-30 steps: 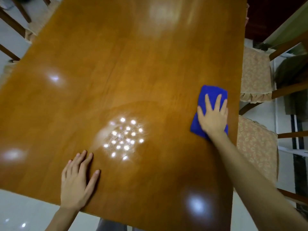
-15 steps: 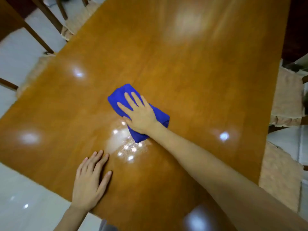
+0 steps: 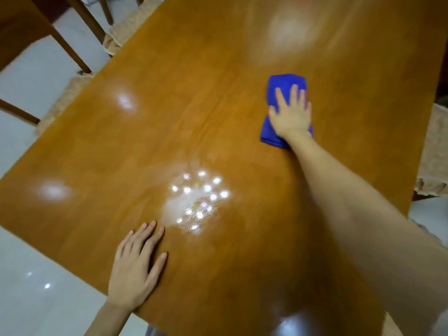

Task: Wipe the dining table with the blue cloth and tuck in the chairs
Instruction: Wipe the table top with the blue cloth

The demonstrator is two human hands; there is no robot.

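A glossy brown wooden dining table fills the view. My right hand lies flat, fingers spread, pressing a folded blue cloth onto the table right of centre. The cloth shows beyond my fingertips and beside my wrist. My left hand rests flat with fingers apart near the table's front edge, holding nothing. A wet, shiny patch with bright light reflections lies between the two hands.
Two chairs with beige cushions stand at the left side, one far and one nearer, seats partly under the table. Another cushioned chair is at the right edge. White tiled floor shows below left.
My right hand swept the blue cloth from the table's right edge to the centre-left, then back right and farther away. My left hand stayed planted; the camera view shifted.
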